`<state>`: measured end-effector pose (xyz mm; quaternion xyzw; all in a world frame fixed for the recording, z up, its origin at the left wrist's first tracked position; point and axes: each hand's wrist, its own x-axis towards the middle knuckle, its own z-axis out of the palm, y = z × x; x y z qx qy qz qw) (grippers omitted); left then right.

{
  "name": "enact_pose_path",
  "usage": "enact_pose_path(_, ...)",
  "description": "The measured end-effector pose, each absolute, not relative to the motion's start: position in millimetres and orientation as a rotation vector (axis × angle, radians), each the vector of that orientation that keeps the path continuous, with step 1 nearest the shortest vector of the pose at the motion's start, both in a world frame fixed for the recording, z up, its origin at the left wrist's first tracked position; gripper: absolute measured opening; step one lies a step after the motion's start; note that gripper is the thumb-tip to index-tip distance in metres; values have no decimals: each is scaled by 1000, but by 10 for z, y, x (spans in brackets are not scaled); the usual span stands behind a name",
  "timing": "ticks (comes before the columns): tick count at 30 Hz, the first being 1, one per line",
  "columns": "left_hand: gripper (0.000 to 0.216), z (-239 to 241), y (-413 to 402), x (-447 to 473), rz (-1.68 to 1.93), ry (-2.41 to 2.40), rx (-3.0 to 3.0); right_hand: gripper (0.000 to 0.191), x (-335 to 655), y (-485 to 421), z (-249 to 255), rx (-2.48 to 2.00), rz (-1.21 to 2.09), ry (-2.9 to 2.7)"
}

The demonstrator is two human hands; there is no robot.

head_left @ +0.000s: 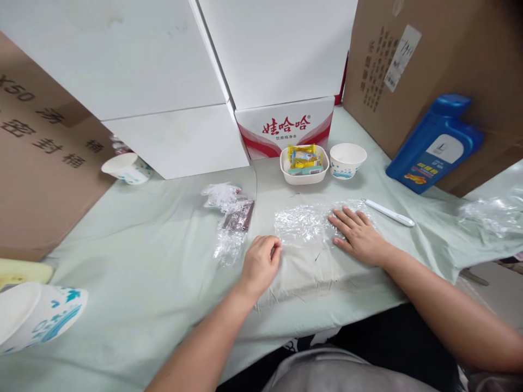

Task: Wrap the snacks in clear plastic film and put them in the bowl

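A crinkled sheet of clear plastic wrap [304,224] lies spread on the pale green cloth [143,261] in front of me. My right hand [357,235] rests flat on the sheet's right side with its fingers stretched out. My left hand [261,262] is curled, pinching the sheet's left edge.
A second wad of wrap with a dark packet [239,216] lies to the left. Behind are a white tray of snack packets [304,164], a paper bowl [347,160], a white pen-like tool [389,212], a blue jug [435,144], another bowl [125,167], cardboard and white boxes.
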<state>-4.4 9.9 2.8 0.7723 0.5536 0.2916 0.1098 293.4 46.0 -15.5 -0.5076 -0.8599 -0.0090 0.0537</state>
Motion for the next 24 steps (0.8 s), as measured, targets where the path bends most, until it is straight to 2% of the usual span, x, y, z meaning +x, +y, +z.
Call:
enact_pose_path(4,17,56,74,-56,880,1612,2452,60,2924,457,-143,-1552,-19,-2622)
enact_pose_path(10,21,220,-13,-128,380,1544,2730,64,2852,381,-97,-1465,16,-2679)
enact_pose_path(14,27,246,1,-161,484,1286,2754,73,2810,336,-64,-1418,56,-2708)
enact_pose_path(18,22,224,66,-210,461,1067,2640,83,2877,349,-18,-1342,156,-2758)
enact_pose_path(24,18,317,97,-348,462,1159,2523,102,3106,380,78,-1374,269,-2709)
